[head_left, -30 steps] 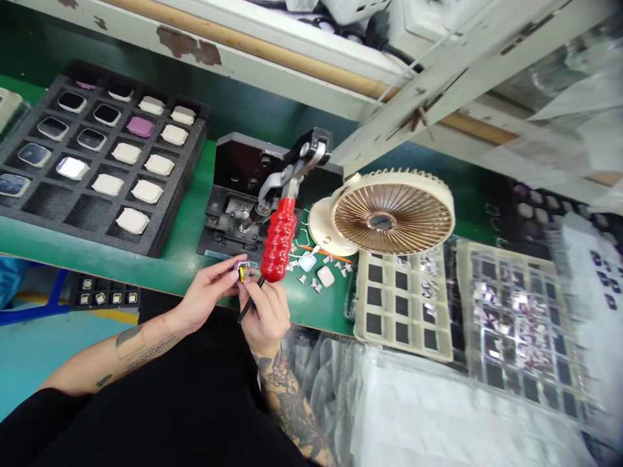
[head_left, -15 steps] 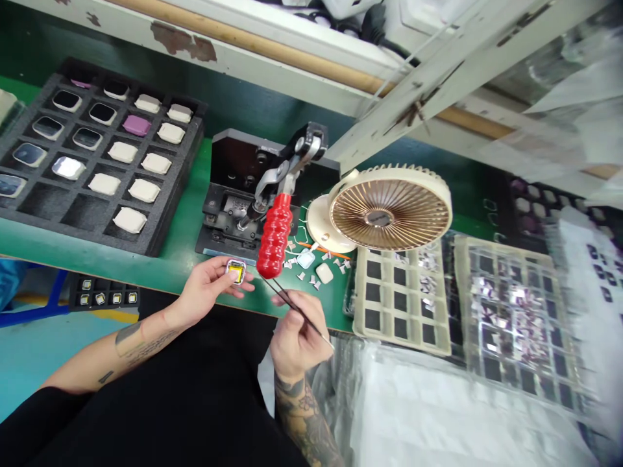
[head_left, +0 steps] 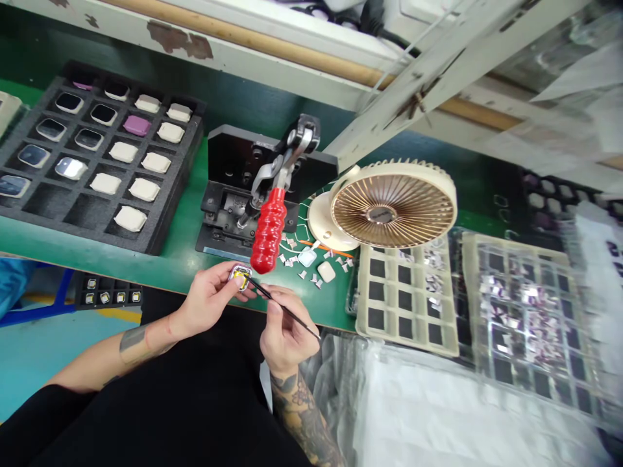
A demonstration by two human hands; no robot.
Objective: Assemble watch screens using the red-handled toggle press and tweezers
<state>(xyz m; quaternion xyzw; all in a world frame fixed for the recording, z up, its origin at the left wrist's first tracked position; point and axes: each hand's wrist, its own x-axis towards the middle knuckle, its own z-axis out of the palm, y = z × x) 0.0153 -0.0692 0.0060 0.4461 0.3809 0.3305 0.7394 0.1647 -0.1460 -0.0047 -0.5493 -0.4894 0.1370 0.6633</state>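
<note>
The head-worn camera looks forward and down, close above the left hand (head_left: pixel 209 299) and right hand (head_left: pixel 287 331).

A green-topped workbench (head_left: pixel 178 263) stands beneath a cream-painted shelf rail (head_left: pixel 180 45), chipped and rust-stained, crossed by a pale diagonal strut (head_left: pixel 418 97). Below the bench edge lie a teal floor (head_left: pixel 48 353), a yellow stripe (head_left: pixel 114 316) and a blue metal frame (head_left: pixel 61 295). Crumpled clear plastic sheeting (head_left: pixel 438 405) occupies the lower right.

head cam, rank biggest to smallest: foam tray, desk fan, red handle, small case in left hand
1. foam tray
2. desk fan
3. red handle
4. small case
Fan and handle sit nearer the camera, so the real gaps may differ.
</note>
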